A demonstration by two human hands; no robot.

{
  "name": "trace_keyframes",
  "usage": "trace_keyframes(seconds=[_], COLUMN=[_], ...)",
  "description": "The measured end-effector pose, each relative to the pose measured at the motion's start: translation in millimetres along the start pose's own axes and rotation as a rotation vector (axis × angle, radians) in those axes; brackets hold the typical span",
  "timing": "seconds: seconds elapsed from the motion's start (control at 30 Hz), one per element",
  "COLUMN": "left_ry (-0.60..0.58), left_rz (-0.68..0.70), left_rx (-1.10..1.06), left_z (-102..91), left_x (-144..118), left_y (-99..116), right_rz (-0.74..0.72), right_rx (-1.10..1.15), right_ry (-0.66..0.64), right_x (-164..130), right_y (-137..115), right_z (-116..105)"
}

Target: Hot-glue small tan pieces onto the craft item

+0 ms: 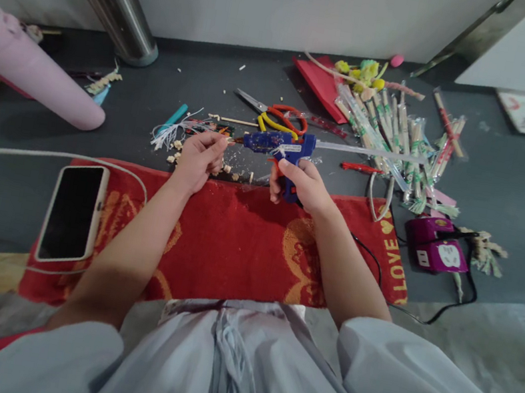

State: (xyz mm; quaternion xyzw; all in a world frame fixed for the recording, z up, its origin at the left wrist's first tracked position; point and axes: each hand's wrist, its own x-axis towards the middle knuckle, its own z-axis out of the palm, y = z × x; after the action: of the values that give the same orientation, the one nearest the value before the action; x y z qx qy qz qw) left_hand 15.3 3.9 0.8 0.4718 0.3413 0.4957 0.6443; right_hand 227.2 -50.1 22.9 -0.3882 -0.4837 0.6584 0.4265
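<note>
Blue glue gun (pixel 279 144) gripped by right hand (pixel 301 185), frame centre; small stick piece (pixel 225 140) pinched in left hand (pixel 198 157). Nozzle best kept steady at tip, trigger squeezed gently.

Both forearms are bare from the elbow down, ending in the left hand (pixel 199 157) and the right hand (pixel 302 186), neither wearing a ring, watch or glove that can be made out. Toward 5 o'clock and 7 o'clock, pale grey-blue fabric covers the knees in smooth, broad folds. At 6 o'clock the same light cloth gathers into narrow pleats down the middle of the lap, with a slightly whiter strip of fabric showing along its upper edge.
</note>
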Motion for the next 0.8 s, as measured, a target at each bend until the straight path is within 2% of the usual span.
trace_keyframes(seconds=[0.43, 0.8], left_ry=[0.023, 0.002], left_rz=[-0.005, -0.004], left_rx=[0.051, -0.003], left_z=[0.1, 0.8], left_x=[0.2, -0.2], left_y=[0.0, 0.4], right_rz=[-0.056, -0.057], right_rx=[-0.002, 0.003], right_ry=[-0.03, -0.044], right_x=[0.0, 0.9], right_y=[1.1, 1.7], right_z=[-1.2, -1.7])
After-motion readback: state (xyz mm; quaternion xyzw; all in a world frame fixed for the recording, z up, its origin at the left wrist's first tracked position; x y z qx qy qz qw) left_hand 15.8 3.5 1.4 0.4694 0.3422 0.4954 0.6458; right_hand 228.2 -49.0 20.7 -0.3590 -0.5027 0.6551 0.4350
